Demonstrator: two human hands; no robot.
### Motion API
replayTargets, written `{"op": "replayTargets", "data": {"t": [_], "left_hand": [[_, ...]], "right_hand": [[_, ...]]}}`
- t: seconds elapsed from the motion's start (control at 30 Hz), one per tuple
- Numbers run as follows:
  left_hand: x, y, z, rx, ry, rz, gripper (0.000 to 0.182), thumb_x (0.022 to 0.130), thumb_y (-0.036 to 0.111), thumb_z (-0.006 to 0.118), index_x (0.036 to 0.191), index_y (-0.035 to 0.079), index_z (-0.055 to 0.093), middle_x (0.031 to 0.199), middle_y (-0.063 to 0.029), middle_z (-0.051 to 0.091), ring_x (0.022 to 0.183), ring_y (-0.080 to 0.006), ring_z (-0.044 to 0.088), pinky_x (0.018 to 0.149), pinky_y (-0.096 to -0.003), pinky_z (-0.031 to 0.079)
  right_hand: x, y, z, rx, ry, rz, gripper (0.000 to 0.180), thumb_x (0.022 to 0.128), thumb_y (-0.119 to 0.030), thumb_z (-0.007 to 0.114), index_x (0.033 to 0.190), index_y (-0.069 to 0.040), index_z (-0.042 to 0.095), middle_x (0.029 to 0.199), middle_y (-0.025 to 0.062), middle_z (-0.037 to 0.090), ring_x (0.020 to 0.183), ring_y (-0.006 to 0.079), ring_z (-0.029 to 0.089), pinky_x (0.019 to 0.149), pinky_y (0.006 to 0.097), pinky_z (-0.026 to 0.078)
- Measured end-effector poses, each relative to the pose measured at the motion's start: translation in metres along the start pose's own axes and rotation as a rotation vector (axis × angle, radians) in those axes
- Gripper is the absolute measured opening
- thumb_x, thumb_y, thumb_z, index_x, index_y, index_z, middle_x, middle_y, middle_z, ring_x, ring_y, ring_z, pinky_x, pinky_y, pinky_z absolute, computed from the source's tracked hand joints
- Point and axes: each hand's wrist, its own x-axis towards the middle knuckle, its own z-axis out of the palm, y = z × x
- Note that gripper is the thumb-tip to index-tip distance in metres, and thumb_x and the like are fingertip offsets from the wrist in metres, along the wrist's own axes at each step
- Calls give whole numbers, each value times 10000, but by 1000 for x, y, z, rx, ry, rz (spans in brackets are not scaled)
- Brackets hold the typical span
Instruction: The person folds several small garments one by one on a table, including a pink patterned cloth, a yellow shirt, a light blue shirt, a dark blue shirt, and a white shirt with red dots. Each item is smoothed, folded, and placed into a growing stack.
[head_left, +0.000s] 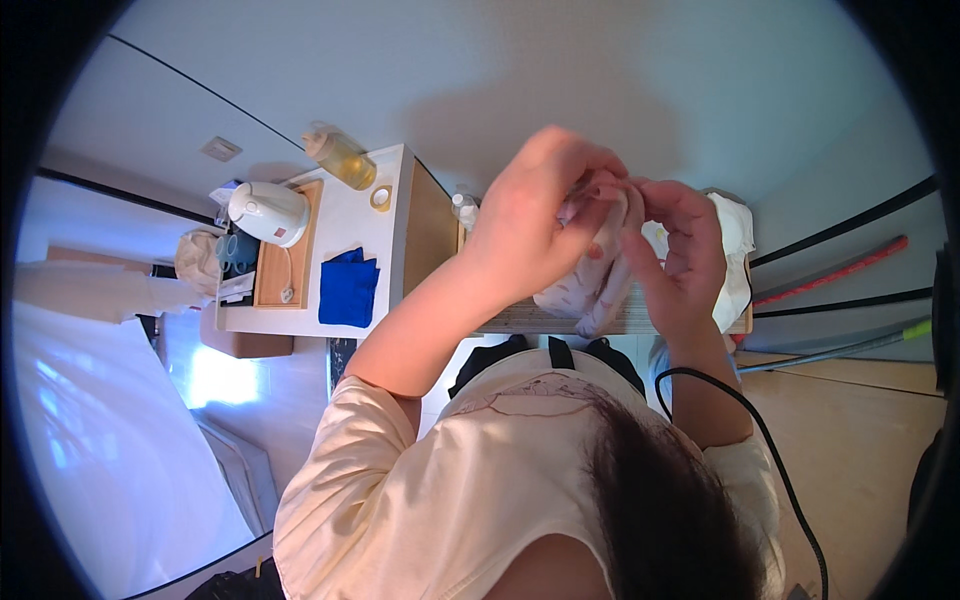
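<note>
My left hand (544, 217) and my right hand (679, 244) are raised close together in front of me, both pinching the top of a pale patterned cloth (592, 281). The cloth hangs down between them in folds, printed with small pinkish marks. My fingers hide its upper edge. Below and behind it lies a bench with a slatted-looking front edge (525, 319). White fabric (731, 225) rests at the right end of this bench, partly behind my right hand.
On the white cabinet (349, 232) at left are an electric kettle (270, 214), a wooden tray (306, 255), a bottle of yellow liquid (345, 165), a tape roll (381, 198) and a folded blue cloth (349, 291). A black cable (780, 457) loops past my right arm.
</note>
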Motion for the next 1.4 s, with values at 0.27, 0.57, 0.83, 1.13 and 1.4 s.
{"op": "replayTargets", "data": {"t": [0.27,0.57,0.83,1.13,1.4], "left_hand": [[22,20,-18,54,-30,134,130,861,4,572,968,33,640,886,-97,593,714,-213,579,610,-283,475],[24,32,-38,63,-227,65,232,867,-85,526,1047,-15,655,1036,-84,560,794,-95,563,630,-194,444],[27,30,-50,148,-189,66,298,809,-32,593,1090,35,665,892,-85,606,774,-182,571,685,-278,467],[20,37,-22,179,-409,7,492,790,123,682,1254,39,542,981,-148,601,835,-260,603,672,-328,503],[20,26,21,457,-249,102,280,847,320,678,872,58,583,697,-111,619,603,-305,612,505,-366,474]], "right_hand": [[7,-3,-16,-250,-156,-154,247,758,-85,730,952,-24,589,1008,142,575,840,244,587,709,328,488],[17,12,-27,-7,-349,31,249,767,-128,752,901,-20,571,925,87,578,792,184,553,735,321,467],[24,8,-28,89,-253,111,202,785,-67,721,906,-12,569,847,73,614,758,176,591,717,300,477],[28,-10,-30,-180,-338,-49,248,730,28,682,941,-20,561,848,100,588,756,244,597,698,311,484],[25,-8,-40,-123,-330,-2,283,752,22,660,1000,-22,530,849,101,600,735,210,597,669,300,486]]}}
